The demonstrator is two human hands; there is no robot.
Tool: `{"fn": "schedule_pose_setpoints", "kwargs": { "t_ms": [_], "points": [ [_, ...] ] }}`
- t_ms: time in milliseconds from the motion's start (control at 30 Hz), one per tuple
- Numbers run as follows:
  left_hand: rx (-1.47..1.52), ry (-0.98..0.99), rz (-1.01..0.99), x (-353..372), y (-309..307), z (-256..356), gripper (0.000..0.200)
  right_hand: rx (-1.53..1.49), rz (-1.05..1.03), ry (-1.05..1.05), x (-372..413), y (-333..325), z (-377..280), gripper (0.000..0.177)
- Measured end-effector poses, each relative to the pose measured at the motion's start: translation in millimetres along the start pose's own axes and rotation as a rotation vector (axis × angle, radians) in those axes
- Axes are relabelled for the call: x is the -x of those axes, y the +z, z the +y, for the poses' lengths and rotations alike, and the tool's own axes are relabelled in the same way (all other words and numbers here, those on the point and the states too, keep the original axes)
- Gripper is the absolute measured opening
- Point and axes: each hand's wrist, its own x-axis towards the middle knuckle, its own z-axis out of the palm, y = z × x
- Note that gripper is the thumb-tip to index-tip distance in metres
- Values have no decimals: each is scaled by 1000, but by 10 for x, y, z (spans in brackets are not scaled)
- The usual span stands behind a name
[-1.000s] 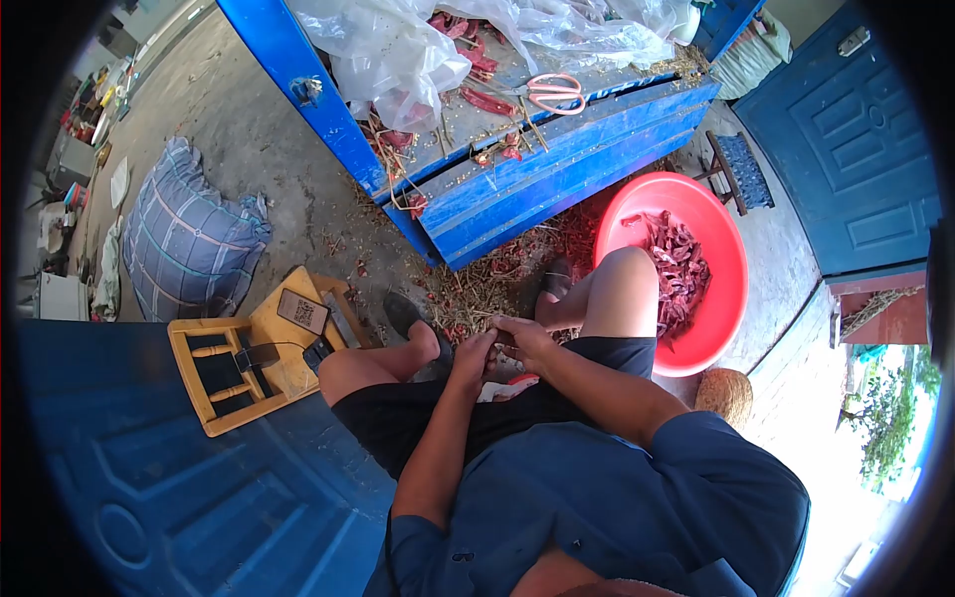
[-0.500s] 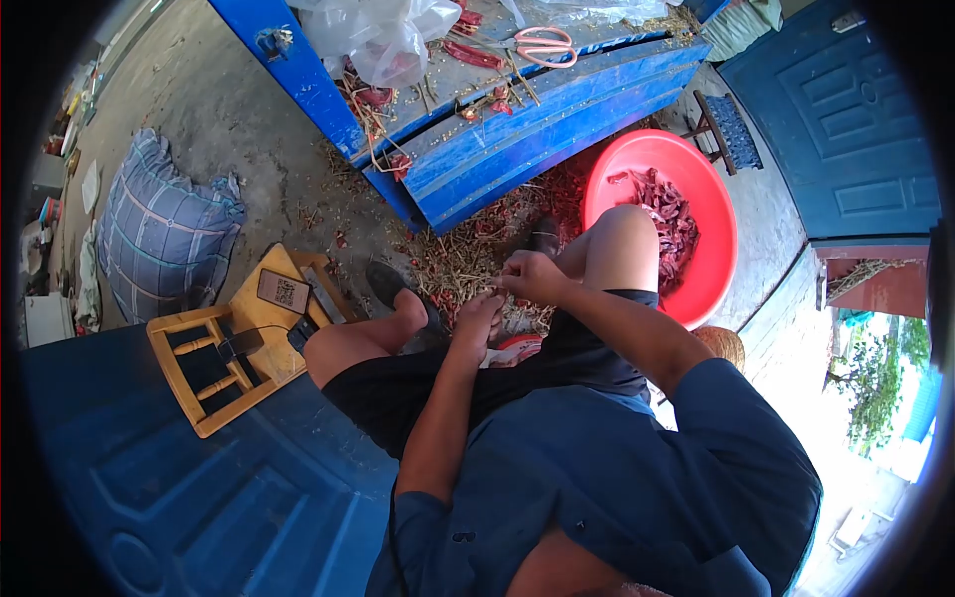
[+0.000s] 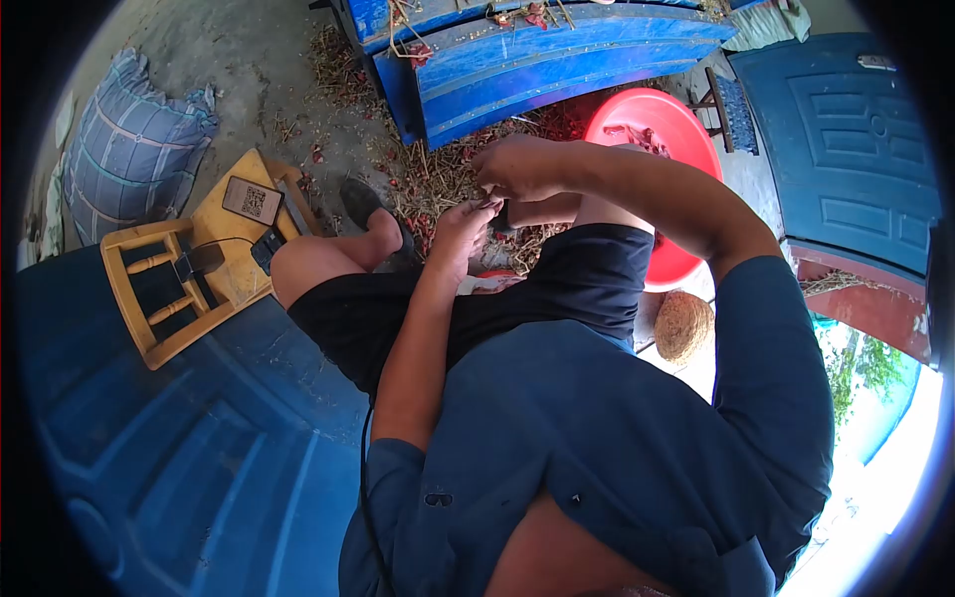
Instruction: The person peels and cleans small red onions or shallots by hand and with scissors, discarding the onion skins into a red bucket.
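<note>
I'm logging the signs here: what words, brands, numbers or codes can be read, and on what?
No word, brand or number is readable.
QR code: on a small flat panel on the wooden chair; it shows no legible text.
Shirt: marks too small to read.

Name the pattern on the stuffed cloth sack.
Sack: blue-grey plaid with pale lines; best seen in head view.

Dark red pods (image 3: 645,140): shrivelled, loosely piled inside the red basin (image 3: 688,127). Small dark piece (image 3: 486,205): held, outside the basin; form indistinct.
</note>
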Motion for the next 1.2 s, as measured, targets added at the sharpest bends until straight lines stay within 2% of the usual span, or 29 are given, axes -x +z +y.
{"fn": "schedule_pose_setpoints", "kwargs": {
  "t_ms": [33,100,133,200,233,300,333,367,433,500,567,633,767,867,933,1000,1033,1100,1167,1200],
  "points": [
    [4,29,37,16,-37,57,8,4,-5,-3,10,-97,104,18],
    [95,110,130,51,-361,94,13,24,-414,218,107,-240,269,22],
    [69,118,111,93,-358,158,12,25,-420,210,177,-210,326,22],
    [46,138,92,111,-312,229,12,-312,75,326,259,-144,447,28],
    [21,108,63,92,-269,217,10,-307,79,323,226,-49,479,28],
    [-6,59,36,58,-240,118,8,-310,504,294,214,277,376,41],
    [18,64,58,24,-272,48,6,-586,360,521,242,216,147,51],
    [38,74,81,-10,-317,4,6,-595,365,516,209,374,105,51],
    [35,73,80,54,-291,30,7,-1090,436,525,121,724,31,58],
    [78,104,114,50,-254,65,9,-1176,395,551,64,796,-160,50],
    [39,82,163,37,-200,70,8,-892,570,372,-33,1011,-185,38],
    [13,89,117,82,-180,60,7,-1181,497,467,-3,1024,-196,25],
    [-39,19,73,134,-46,70,9,-1203,535,416,188,956,-203,20],
    [-81,-25,38,105,51,-15,13,-1034,513,417,374,940,-111,17],
    [-119,-19,20,70,75,-63,14,-910,784,545,588,800,-20,16],
    [-133,-21,57,60,42,-119,13,-1124,1078,643,988,580,238,19],
    [-154,-30,97,52,16,-140,12,-970,1206,761,1268,277,159,20],
    [-145,-24,102,19,-63,-172,12,-792,1322,944,1890,198,463,25],
    [-127,-17,103,-26,-62,-151,12,-406,1190,1135,2507,391,792,27],
    [-137,-31,101,-34,-31,-120,12,-390,1184,1130,2546,368,753,27]
  ]
}}
